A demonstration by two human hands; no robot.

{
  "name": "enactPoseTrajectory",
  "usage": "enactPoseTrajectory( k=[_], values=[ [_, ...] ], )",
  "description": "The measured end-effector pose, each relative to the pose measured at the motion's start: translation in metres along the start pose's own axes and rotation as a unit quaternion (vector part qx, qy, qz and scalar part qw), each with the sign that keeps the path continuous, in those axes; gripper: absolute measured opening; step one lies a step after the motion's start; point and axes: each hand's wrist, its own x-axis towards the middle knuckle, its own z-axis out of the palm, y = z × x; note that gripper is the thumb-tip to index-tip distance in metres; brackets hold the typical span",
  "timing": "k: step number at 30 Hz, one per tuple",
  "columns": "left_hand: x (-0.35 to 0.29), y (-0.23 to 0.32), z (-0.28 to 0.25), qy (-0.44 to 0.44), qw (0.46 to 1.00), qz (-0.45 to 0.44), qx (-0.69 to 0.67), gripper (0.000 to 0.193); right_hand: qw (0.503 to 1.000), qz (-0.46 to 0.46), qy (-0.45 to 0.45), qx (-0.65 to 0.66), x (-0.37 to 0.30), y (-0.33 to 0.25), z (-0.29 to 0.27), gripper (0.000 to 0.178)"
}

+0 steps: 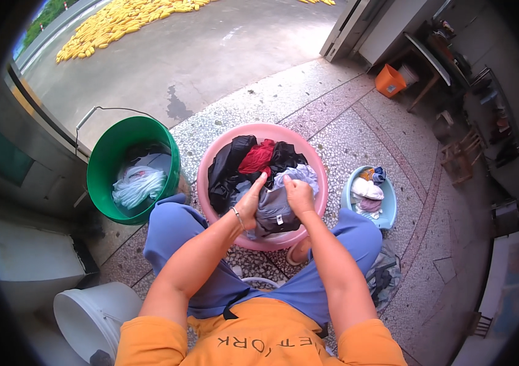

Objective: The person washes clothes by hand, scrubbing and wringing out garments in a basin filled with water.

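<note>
A wet dark grey garment (276, 210) with a small white label is stretched between my hands over the pink basin (319, 161). My left hand (250, 204), a bracelet at its wrist, is closed on the garment's left side with the thumb on top. On the other side my right hand (299, 196) grips it in a fist. Black clothes (230, 161), a red cloth (257, 157) and a pale lilac cloth (303, 175) lie in the basin beyond my hands. The fingertips under the garment are hidden.
Left of the basin stands a green bucket (97, 195) holding water and a pale cloth (139, 186). A small light blue basin (392, 210) with several small cloths sits at the right. A white bucket (91, 311) is at the near left; an orange bin (389, 81) stands far right.
</note>
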Motion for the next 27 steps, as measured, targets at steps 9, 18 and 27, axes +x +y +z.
enactPoseTrajectory(
  k=[9,18,27],
  values=[
    [0.004,0.012,-0.017,0.072,0.928,0.188,0.314,0.019,0.901,0.085,-0.323,0.276,-0.005,0.005,-0.054,0.024],
    [-0.005,0.021,-0.011,0.027,0.981,0.193,0.022,0.013,0.754,0.131,-0.211,0.608,-0.017,0.007,-0.057,0.017],
    [0.042,-0.019,-0.042,0.006,0.975,0.221,-0.006,0.02,0.934,-0.153,-0.003,0.324,-0.045,-0.105,-0.007,0.023]
  ],
)
